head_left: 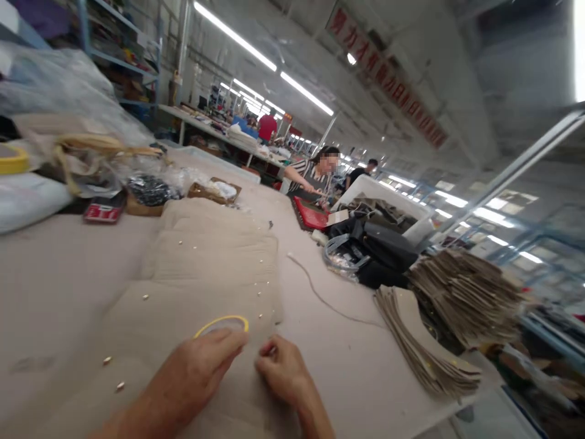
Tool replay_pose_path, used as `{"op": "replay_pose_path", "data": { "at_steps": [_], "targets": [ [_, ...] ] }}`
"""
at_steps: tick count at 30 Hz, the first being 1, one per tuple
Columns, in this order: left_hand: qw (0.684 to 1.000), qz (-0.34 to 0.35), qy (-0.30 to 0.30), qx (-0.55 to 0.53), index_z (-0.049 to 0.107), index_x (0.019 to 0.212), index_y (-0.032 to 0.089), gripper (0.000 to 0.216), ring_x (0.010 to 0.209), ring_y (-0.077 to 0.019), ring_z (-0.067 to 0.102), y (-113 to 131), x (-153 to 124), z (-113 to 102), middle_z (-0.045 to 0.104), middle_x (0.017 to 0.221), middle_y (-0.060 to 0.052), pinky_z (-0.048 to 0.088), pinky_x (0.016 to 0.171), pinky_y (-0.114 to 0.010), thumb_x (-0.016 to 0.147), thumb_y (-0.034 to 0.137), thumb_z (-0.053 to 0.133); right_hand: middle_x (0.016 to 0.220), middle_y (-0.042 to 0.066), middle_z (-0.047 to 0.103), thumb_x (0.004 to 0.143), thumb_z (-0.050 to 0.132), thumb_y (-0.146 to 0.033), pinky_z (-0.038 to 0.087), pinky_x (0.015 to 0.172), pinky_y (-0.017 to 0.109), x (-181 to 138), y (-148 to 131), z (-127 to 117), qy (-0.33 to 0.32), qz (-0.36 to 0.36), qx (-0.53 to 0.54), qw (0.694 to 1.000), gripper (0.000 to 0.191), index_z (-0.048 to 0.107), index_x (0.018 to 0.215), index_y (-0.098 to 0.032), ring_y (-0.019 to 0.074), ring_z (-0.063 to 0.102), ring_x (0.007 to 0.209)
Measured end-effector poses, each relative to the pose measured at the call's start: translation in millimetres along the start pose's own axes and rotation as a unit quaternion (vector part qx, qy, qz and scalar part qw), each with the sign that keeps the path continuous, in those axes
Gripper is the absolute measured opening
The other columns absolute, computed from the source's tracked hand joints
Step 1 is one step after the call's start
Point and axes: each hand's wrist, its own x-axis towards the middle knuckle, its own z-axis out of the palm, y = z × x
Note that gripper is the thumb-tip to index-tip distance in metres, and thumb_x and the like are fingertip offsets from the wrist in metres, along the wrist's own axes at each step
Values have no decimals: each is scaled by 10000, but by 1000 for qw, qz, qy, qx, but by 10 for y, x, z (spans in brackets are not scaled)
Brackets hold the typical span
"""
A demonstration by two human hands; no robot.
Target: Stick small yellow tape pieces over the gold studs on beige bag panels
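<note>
My left hand is curled over a yellow-rimmed roll of tape; only the far arc of the roll shows past the fingers. Just to its right, my right hand is closed in a pinch near the right edge of the fabric, and whatever lies between those fingertips is hidden. Both hands are over beige fabric panels that lie in a layered stack along the table. Small gold metal studs dot the fabric in several places.
A bundle of beige strips and a brown fabric stack lie at right, behind a thin cord. Black bags sit farther back. Another yellow tape roll is at left. A person works across the table.
</note>
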Motion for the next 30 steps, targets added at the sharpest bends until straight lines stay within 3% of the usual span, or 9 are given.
{"op": "replay_pose_path", "data": {
  "at_steps": [3,5,10,14,17,21,25,30],
  "targets": [
    [999,-23,-44,6,545,1269,247,318,948,-140,702,63,63,-142,733,1054,-22,554,848,-216,976,233,422,450,-120,494,663,637,-191,259,321,165,88,53,3,-67,88,69,991,160,586,815,-205,89,408,302],
    [998,-34,-45,6,492,1330,241,368,1025,-146,686,100,67,-184,713,1149,-31,542,900,-236,964,229,451,430,-128,462,685,645,-231,243,299,169,82,49,-29,-75,95,101,987,135,567,793,-203,82,365,271],
    [998,-44,-53,-7,414,1391,242,436,1016,-142,692,146,-19,-159,692,1203,-34,560,860,-223,959,235,469,589,-20,603,820,615,-301,423,465,195,-151,-101,-113,21,-83,172,981,160,658,755,-162,112,552,502],
    [997,-34,-73,-2,393,1399,222,417,985,-139,701,150,-54,-123,701,1181,-43,573,830,-227,985,259,422,831,44,686,858,587,-172,506,661,242,-337,-288,-111,34,-275,110,955,160,696,975,-184,155,628,746],
    [998,-7,-70,6,378,1400,202,403,975,-139,704,156,-52,-107,717,1137,-53,574,815,-217,1003,271,392,866,51,686,881,539,-96,511,700,242,-360,-370,-72,49,-362,59,929,200,670,993,-197,152,629,785],
    [998,17,-54,10,383,1375,171,371,958,-143,706,166,-52,-83,730,1084,-71,572,809,-212,1014,252,358,829,49,694,890,486,-64,508,719,255,-317,-374,-6,72,-410,9,909,210,644,899,-202,160,638,788],
    [998,6,-61,-3,432,1300,159,309,942,-155,702,198,-42,-95,725,1064,-69,564,799,-234,1012,232,347,666,16,630,860,468,-62,454,595,227,-296,-356,58,105,-419,-22,902,195,598,792,-190,135,580,612],
    [985,-92,-146,-17,546,901,204,192,662,-139,645,242,29,-147,656,771,13,476,569,-228,987,195,375,597,-2,565,831,451,-63,413,535,219,-272,-347,108,157,-419,-62,892,201,588,747,-184,121,530,533]
  ]
}}
